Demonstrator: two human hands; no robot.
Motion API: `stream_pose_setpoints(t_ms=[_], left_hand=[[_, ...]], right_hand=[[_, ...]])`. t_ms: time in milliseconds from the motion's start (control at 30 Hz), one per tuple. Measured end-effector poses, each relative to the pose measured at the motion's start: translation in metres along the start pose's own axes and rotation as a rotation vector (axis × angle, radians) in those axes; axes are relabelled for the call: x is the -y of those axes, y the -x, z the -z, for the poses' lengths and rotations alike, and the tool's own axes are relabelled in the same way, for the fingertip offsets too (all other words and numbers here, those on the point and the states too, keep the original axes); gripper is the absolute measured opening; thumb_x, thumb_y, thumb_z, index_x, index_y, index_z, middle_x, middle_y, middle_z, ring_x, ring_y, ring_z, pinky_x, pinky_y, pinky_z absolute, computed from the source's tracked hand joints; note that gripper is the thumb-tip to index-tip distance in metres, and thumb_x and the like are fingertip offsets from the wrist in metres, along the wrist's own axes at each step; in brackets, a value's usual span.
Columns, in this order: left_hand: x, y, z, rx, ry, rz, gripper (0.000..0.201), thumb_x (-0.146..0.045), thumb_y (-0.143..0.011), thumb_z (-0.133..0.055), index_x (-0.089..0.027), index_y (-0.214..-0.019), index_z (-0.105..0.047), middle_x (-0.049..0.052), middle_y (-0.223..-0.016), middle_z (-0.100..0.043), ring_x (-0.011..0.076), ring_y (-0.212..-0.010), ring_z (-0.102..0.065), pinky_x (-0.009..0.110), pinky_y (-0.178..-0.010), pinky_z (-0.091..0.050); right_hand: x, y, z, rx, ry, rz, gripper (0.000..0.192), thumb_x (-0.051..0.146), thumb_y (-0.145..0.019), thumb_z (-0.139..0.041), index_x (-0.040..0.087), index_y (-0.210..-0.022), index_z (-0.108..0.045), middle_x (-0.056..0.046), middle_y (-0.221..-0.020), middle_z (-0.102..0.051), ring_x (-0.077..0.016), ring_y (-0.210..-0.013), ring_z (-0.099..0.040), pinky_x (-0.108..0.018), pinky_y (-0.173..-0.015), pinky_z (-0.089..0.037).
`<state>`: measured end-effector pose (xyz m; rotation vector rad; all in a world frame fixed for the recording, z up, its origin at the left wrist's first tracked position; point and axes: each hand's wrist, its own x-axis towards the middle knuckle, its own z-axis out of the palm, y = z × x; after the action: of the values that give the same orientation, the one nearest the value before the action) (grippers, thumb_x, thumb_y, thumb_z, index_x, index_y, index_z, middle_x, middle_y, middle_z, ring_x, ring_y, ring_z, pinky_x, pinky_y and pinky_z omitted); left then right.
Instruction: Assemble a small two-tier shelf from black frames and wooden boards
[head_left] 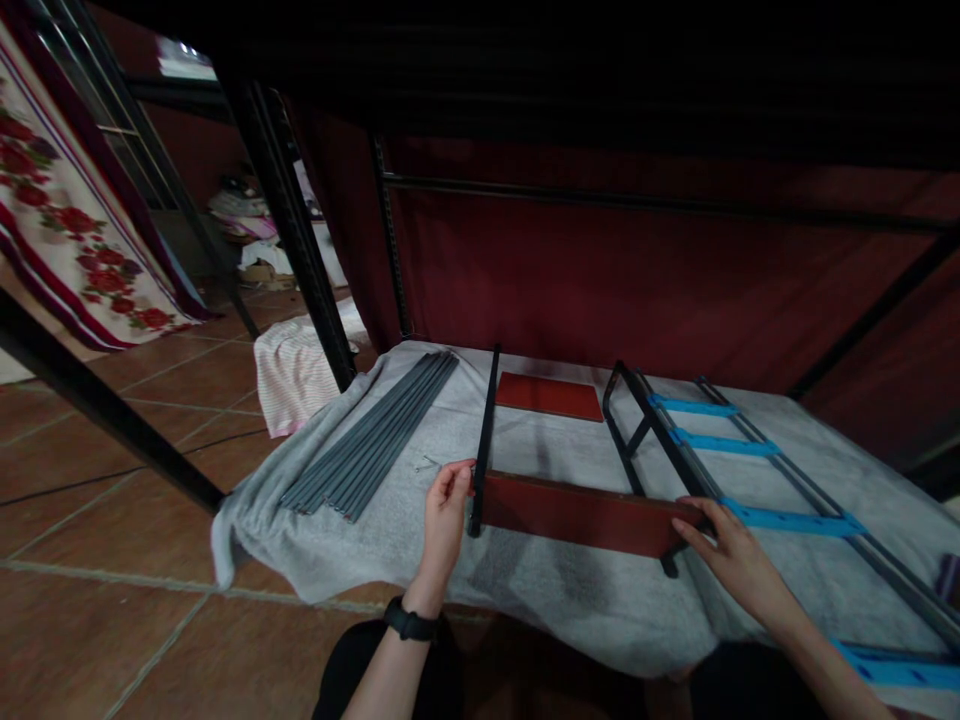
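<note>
A long reddish-brown wooden board (pixel 581 515) stands on edge on a grey cloth (pixel 540 590) spread over the tiled floor. The left hand (pixel 444 520) closes its grip on the board's left end, beside a thin black metal bar (pixel 484 440); the right hand (pixel 731 555) grips the right end — touching a black frame with blue-taped rungs (pixel 720 450). A bundle of grey metal rods (pixel 371 435) lies well to the left.

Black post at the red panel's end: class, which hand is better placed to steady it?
Left hand: its fingers already touch the black post; the right hand is at the red panel's far end.
</note>
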<state>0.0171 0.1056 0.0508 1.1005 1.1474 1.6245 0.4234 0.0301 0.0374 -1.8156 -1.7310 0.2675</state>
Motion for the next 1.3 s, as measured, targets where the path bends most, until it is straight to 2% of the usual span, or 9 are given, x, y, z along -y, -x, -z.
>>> stream_pose_setpoints(t_ms=[167,300,367,567,700,767,933,1133,1300], left_hand=[[0.004,-0.002,-0.001,-0.028,-0.026,0.018,0.033,-0.046,-0.080,-0.066,-0.017,-0.072,-0.054,-0.004,-0.060,-0.046,0.0099,-0.054,-0.043,0.021,-0.053,-0.036],[0.004,-0.001,0.001,0.026,-0.016,-0.035,0.030,-0.045,-0.083,-0.063,-0.015,-0.088,-0.063,0.002,-0.074,-0.059,0.0134,-0.068,-0.052,0.024,-0.064,-0.042],[0.004,-0.001,0.001,0.025,0.001,-0.036,0.032,-0.047,-0.083,-0.062,-0.016,-0.093,-0.063,0.003,-0.079,-0.060,0.0142,-0.073,-0.054,0.024,-0.067,-0.043],[0.010,-0.004,-0.002,-0.011,-0.024,0.024,0.035,-0.049,-0.082,-0.063,-0.018,-0.073,-0.049,-0.004,-0.061,-0.043,0.0102,-0.055,-0.040,0.021,-0.054,-0.034],[0.007,-0.003,0.000,0.061,0.000,-0.032,0.027,-0.044,-0.084,-0.061,-0.017,-0.086,-0.058,0.000,-0.074,-0.055,0.0125,-0.070,-0.050,0.023,-0.067,-0.040],[0.005,-0.002,0.001,0.068,0.019,-0.017,0.028,-0.044,-0.084,-0.061,-0.017,-0.093,-0.059,0.001,-0.077,-0.055,0.0135,-0.072,-0.050,0.023,-0.069,-0.041],[0.008,-0.006,0.000,0.011,-0.040,-0.005,0.029,-0.046,-0.085,-0.060,-0.018,-0.081,-0.054,-0.001,-0.070,-0.048,0.0132,-0.066,-0.045,0.024,-0.062,-0.038],[0.012,-0.008,0.000,0.028,-0.103,-0.107,0.023,-0.040,-0.088,-0.056,-0.018,-0.081,-0.054,-0.001,-0.071,-0.049,0.0140,-0.068,-0.045,0.025,-0.066,-0.038],[0.009,-0.005,0.002,0.086,-0.088,-0.120,0.021,-0.038,-0.088,-0.058,-0.018,-0.083,-0.056,0.000,-0.074,-0.052,0.0140,-0.072,-0.048,0.024,-0.068,-0.039]], right_hand=[[0.002,0.002,0.001,0.006,0.014,-0.010,0.046,0.056,-0.088,-0.049,0.023,-0.120,-0.053,-0.009,-0.119,-0.060,-0.0250,-0.102,-0.063,-0.037,-0.084,-0.051],[0.004,0.002,0.001,-0.003,0.019,0.005,0.044,0.054,-0.089,-0.049,0.023,-0.119,-0.053,-0.010,-0.116,-0.061,-0.0248,-0.102,-0.062,-0.037,-0.083,-0.051],[0.003,0.001,0.000,-0.010,0.015,0.019,0.043,0.053,-0.089,-0.050,0.022,-0.118,-0.054,-0.009,-0.114,-0.062,-0.0243,-0.100,-0.062,-0.036,-0.084,-0.051],[0.001,0.001,0.000,-0.009,0.017,0.029,0.042,0.051,-0.088,-0.050,0.022,-0.119,-0.054,-0.010,-0.113,-0.062,-0.0236,-0.099,-0.063,-0.036,-0.084,-0.051],[0.001,0.002,0.001,-0.015,0.005,0.031,0.041,0.050,-0.088,-0.051,0.022,-0.118,-0.055,-0.009,-0.113,-0.062,-0.0237,-0.100,-0.062,-0.035,-0.082,-0.052],[0.001,0.002,0.000,-0.017,0.003,0.024,0.041,0.050,-0.088,-0.051,0.022,-0.118,-0.055,-0.009,-0.113,-0.062,-0.0231,-0.097,-0.063,-0.034,-0.080,-0.052],[0.001,0.002,-0.001,-0.026,0.013,0.042,0.041,0.049,-0.088,-0.051,0.022,-0.119,-0.055,-0.010,-0.111,-0.063,-0.0228,-0.094,-0.064,-0.033,-0.075,-0.052],[0.000,0.002,0.000,-0.007,-0.009,0.032,0.040,0.047,-0.089,-0.050,0.022,-0.119,-0.054,-0.009,-0.115,-0.062,-0.0228,-0.099,-0.063,-0.032,-0.078,-0.053],[-0.003,0.003,0.001,0.011,0.012,0.017,0.044,0.051,-0.088,-0.049,0.022,-0.122,-0.053,-0.010,-0.118,-0.062,-0.0240,-0.101,-0.063,-0.033,-0.076,-0.054]])
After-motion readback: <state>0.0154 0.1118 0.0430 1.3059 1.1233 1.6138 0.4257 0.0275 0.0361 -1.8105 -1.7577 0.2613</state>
